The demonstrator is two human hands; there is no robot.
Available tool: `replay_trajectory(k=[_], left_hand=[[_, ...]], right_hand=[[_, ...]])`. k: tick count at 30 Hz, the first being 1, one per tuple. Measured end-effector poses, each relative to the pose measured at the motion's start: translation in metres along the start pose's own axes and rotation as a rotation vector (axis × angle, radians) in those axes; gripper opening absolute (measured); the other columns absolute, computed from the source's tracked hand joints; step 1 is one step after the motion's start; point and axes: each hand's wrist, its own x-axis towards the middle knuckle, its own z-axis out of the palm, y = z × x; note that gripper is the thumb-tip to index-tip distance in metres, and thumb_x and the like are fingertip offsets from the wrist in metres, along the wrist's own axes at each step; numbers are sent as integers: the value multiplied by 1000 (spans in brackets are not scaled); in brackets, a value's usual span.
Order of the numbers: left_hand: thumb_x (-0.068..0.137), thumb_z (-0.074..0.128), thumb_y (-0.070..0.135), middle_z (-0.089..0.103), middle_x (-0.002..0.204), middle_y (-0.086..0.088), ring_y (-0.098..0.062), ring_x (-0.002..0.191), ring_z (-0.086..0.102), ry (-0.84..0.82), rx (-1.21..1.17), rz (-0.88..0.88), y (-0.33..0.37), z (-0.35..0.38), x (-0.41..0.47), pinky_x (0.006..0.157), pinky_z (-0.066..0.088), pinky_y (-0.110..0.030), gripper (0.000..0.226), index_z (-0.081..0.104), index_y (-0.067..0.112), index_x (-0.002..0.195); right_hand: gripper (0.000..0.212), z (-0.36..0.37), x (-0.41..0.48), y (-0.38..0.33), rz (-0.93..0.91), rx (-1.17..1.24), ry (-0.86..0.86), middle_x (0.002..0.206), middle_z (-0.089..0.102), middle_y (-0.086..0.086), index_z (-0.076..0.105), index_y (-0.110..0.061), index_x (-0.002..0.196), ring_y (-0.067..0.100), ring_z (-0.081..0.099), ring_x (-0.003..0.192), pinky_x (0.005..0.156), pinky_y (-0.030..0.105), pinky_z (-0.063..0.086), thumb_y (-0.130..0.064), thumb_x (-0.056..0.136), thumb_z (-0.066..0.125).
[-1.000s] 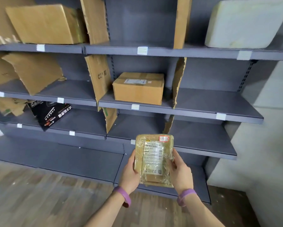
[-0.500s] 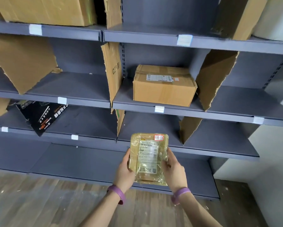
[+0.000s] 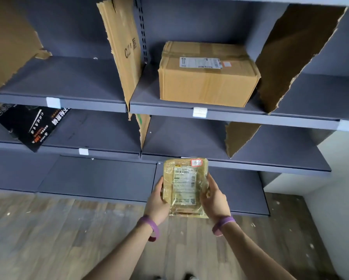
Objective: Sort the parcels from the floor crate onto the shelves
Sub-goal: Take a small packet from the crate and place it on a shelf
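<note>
A small flat parcel [image 3: 184, 185], brown and wrapped in clear tape with a white shipping label and a red-edged sticker, is held upright in front of me. My left hand [image 3: 156, 202] grips its left edge and my right hand [image 3: 215, 199] grips its right edge. The parcel hangs in front of the lower grey shelves [image 3: 270, 164], apart from them. A larger cardboard box [image 3: 207, 77] with a label stands on the middle shelf [image 3: 169, 109] above the parcel. The floor crate is out of view.
Torn cardboard dividers [image 3: 121, 47] split the shelves into bays. A black printed box [image 3: 28, 126] leans on the lower left shelf. White tags [image 3: 199, 112] mark the shelf edges. Wooden floor [image 3: 58, 239] lies below; a pale wall [image 3: 331, 199] stands at the right.
The view has closed in on the shelves and tilted down, so the top shelf has left the frame. Both hands keep holding the parcel at about the same height.
</note>
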Motion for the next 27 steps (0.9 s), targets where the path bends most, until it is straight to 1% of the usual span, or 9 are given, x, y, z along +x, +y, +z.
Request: replay_trajectory(k=[2,6,9,14,17,21,23,25,27], left_hand=[[88,56,3,60,118,23,1,101,60,-5,27,-26,-10,5,11,78,49,-14,61,40,41,134],[89,60,13,62,105,28,12,88,57,-23,51,-71,-28,20,23,60,43,-2,45,48,43,121],[90,57,10,59,111,25,5,90,56,-37,41,-133,-38,28,28,67,42,-7,52,43,41,130],[92,57,12,59,104,24,9,84,55,-43,59,-156,-39,34,35,54,42,-3,44,45,39,126],[92,59,17,54,95,31,13,79,52,-35,63,-146,-34,36,36,50,41,-3,41,44,42,120],[90,62,17,54,95,34,10,82,53,-14,40,-126,-30,38,34,57,40,-4,40,45,42,116],[89,64,19,58,100,29,7,87,56,3,16,-100,-25,37,36,63,43,-6,38,48,38,117],[89,63,18,63,109,18,-1,96,60,14,6,-68,-16,33,45,74,52,-20,39,50,31,124],[90,59,12,62,119,12,-10,106,60,41,18,-26,-3,26,64,89,52,-30,46,47,28,132]], right_hand=[[54,7,9,13,34,-20,-29,119,66,2,29,-38,145,31,65,102,87,39,53,-33,94,43],[52,22,21,36,74,-20,-89,122,65,4,27,-34,147,33,65,102,86,43,54,-37,97,41],[48,29,27,50,97,-46,-91,117,68,5,30,-32,145,32,66,96,76,32,50,-38,99,39],[49,32,34,56,109,-21,-134,121,66,6,29,-29,147,31,66,101,86,44,54,-38,99,39],[50,29,39,57,102,-9,-141,122,65,4,26,-28,148,29,66,101,86,41,55,-35,100,39],[52,23,44,56,85,15,-159,123,63,1,23,-31,150,25,66,101,85,38,54,-33,101,40],[53,20,48,53,72,19,-153,125,62,2,22,-31,150,27,65,104,87,39,53,-31,100,40],[53,15,57,47,63,15,-136,128,61,4,21,-32,150,31,63,107,90,41,51,-31,100,39],[53,9,73,35,47,29,-107,127,61,4,21,-35,149,32,63,107,90,39,50,-30,99,40]])
